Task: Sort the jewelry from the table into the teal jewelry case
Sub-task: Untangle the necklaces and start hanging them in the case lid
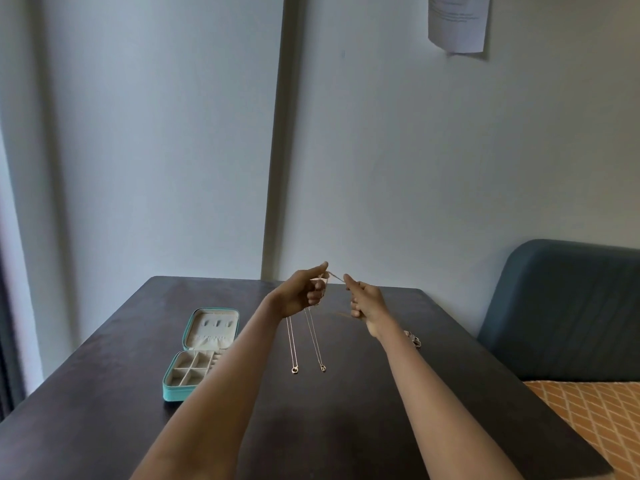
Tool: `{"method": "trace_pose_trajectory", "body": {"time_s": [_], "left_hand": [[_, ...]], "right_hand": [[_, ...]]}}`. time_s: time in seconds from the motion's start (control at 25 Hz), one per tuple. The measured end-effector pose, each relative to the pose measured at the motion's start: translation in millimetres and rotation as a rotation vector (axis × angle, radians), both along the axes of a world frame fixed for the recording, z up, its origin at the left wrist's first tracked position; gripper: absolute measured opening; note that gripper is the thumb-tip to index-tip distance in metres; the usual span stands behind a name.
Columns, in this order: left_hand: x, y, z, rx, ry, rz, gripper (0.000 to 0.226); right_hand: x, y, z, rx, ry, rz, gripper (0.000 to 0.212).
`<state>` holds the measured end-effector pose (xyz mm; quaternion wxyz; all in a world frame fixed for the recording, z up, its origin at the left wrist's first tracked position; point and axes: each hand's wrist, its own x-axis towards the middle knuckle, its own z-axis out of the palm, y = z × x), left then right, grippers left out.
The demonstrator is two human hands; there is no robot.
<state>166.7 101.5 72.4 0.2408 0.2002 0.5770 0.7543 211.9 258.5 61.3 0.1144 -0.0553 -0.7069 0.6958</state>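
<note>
Both hands are raised above the dark table [329, 427]. My left hand [304, 292] and my right hand [363, 301] each pinch a thin gold chain [335, 277] stretched between them. Two loops of necklace [313, 341] hang down from my left hand, each ending in a small round pendant [294, 370] just above the tabletop. The teal jewelry case [199, 355] lies open on the table to the left, with a cream lining and several empty compartments. More jewelry [414, 338] lies on the table behind my right forearm, partly hidden.
The table stands against a pale wall. A blue upholstered headboard [561, 306] and an orange patterned cover [595, 417] are at the right. A sheet of paper [457, 20] hangs on the wall at the upper right.
</note>
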Motion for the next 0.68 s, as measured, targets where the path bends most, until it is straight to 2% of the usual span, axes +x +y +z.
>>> {"method": "trace_pose_trajectory", "body": {"time_s": [0.16, 0.24, 0.32, 0.44, 0.6, 0.68], "left_hand": [[-7, 1, -10, 0.45, -0.168, 0.152, 0.023], [-11, 3, -18, 0.558, -0.182, 0.25, 0.021], [-16, 5, -25, 0.396, -0.083, 0.376, 0.019], [-17, 7, -31, -0.019, 0.12, 0.471, 0.021], [-18, 9, -32, -0.374, 0.257, 0.445, 0.016], [-15, 12, -35, -0.467, 0.287, 0.382, 0.017]], "right_hand": [[-3, -16, -19, 0.072, 0.023, 0.064, 0.025], [-5, -27, -27, 0.106, 0.027, 0.107, 0.02], [-7, -35, -33, 0.199, 0.009, 0.132, 0.015], [-8, -37, -36, 0.332, -0.034, 0.16, 0.014], [-5, -39, -25, 0.381, -0.091, 0.168, 0.023], [-4, -36, -18, 0.335, -0.115, 0.15, 0.025]]}}
